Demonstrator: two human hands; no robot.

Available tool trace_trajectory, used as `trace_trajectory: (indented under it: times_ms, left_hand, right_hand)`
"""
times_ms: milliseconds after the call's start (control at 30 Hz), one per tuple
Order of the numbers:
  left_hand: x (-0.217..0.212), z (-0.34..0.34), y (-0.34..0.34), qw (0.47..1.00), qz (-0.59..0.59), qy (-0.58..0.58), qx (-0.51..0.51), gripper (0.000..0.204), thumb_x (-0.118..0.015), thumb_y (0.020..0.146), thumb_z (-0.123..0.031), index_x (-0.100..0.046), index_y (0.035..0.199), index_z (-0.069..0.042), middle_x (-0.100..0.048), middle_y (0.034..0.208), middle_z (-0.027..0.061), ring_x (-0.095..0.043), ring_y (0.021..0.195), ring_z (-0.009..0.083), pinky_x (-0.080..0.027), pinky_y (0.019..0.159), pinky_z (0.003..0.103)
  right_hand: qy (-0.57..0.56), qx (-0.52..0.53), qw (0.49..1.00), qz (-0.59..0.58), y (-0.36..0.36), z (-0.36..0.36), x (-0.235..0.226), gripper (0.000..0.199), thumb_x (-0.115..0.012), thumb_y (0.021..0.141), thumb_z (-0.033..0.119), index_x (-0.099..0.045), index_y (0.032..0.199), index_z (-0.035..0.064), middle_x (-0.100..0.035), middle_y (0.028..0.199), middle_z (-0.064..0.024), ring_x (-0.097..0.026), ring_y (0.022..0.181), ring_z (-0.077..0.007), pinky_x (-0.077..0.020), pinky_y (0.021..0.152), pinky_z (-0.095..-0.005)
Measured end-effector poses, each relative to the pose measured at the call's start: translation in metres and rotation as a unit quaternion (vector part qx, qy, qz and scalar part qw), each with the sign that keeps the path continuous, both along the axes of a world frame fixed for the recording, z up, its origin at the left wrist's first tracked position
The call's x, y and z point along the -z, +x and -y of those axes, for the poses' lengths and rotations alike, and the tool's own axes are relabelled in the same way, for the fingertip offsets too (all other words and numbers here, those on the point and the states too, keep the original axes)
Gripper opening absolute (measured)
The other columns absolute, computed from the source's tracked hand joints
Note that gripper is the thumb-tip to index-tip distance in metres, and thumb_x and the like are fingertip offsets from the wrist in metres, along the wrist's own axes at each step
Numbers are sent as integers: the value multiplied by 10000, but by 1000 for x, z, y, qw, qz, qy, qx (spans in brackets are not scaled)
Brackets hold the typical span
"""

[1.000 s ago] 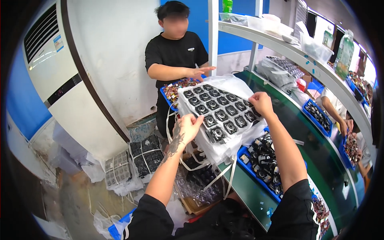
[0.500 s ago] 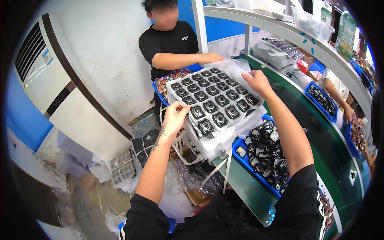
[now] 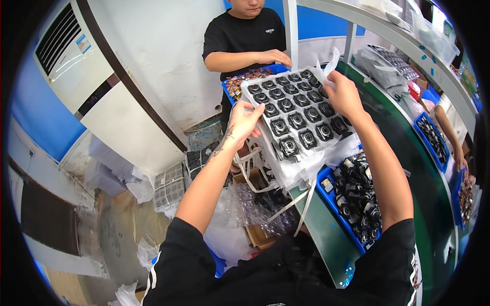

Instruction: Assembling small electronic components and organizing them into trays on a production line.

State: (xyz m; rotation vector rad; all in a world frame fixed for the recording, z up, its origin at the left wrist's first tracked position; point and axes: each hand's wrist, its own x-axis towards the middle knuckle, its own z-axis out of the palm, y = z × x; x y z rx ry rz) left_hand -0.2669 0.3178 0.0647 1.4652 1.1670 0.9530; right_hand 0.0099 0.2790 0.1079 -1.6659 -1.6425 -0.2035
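Note:
A white tray holds rows of black, round-faced parts that look like small watch cases. It lies on a stack of similar layers wrapped in thin white plastic sheet. My left hand is closed at the tray's left edge, thumb and fingertips pinching the rim. At the far right corner my right hand is closed on the tray's edge and the loose sheet, which sticks up beside it. Its fingertips are partly hidden. Pale straps hang from the stack's near side.
A blue bin of loose black parts stands right of the stack on the green bench. Across from me, a person rests a hand by another blue bin. A metal shelf post rises behind. Boxes and bubble wrap lie below.
My view has swung left, so the stack sits farther right in the picture. The sheet at the far corner now stands up by my right hand. My left hand stays at the left edge.

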Motion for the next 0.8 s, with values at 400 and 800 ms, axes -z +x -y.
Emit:
trace_trajectory:
  times_ms: [400,800]
  left_hand:
    - [-18,-44,6,992,83,-91,-4,310,-722,829,-280,-573,892,-15,-572,702,32,-560,513,111,-468,434,259]
    - [-3,-29,61,976,174,102,-87,236,-584,886,-128,-531,1077,0,-594,1007,99,-545,958,206,-404,869,327]
  right_hand:
    - [32,-1,999,4,15,-6,12,310,-477,829,53,-634,1096,38,-653,937,-233,-614,976,-372,-462,877,-438]
    - [-15,40,967,-252,44,-21,5,210,-480,810,98,-659,859,1,-654,789,-169,-636,757,-269,-468,710,-360]
